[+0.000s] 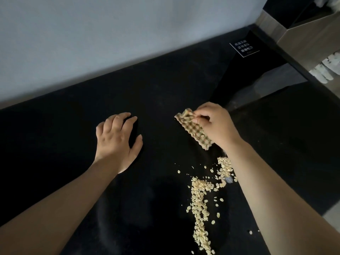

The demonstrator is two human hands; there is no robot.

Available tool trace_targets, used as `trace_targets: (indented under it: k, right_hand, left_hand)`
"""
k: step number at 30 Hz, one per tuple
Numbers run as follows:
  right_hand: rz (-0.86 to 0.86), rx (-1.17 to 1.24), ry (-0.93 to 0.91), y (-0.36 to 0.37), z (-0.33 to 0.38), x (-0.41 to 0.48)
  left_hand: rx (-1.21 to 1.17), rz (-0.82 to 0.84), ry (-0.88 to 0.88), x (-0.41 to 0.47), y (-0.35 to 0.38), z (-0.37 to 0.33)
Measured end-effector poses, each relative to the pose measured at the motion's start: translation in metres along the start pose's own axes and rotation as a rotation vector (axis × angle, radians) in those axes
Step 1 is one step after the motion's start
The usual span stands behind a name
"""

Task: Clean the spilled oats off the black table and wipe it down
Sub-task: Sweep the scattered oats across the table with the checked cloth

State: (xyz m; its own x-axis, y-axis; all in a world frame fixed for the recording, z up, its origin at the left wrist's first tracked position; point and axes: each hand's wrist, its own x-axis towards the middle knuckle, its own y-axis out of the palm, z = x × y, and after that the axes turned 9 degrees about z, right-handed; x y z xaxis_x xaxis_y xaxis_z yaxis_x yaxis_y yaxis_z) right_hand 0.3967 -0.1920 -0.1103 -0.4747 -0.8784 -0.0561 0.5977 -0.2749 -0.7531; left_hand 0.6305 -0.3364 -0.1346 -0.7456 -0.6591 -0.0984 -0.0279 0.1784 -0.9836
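Pinching a folded cloth, the right hand readies a sweep at the oats; the left hand lies spread, bracing on the table.

Dim, soft light leaves the black table nearly featureless, with wide-angle bending at the edges.
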Motion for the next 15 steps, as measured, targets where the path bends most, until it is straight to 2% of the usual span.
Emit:
trace_targets:
  k: [7,13,15]
  right_hand:
    - [-0.031,0.068,0.002,0.009,-0.007,-0.084]
    - [0.16,0.015,0.03,-0.002,-0.002,-0.134]
    - [0.159,0.011,0.026,-0.009,0.008,-0.134]
  left_hand:
    - [-0.022,0.008,0.0,-0.005,-0.003,-0.004]
    - [-0.178,0.091,0.02,-0.05,-0.016,-0.03]
    - [-0.207,0.109,0.046,-0.069,-0.018,-0.038]
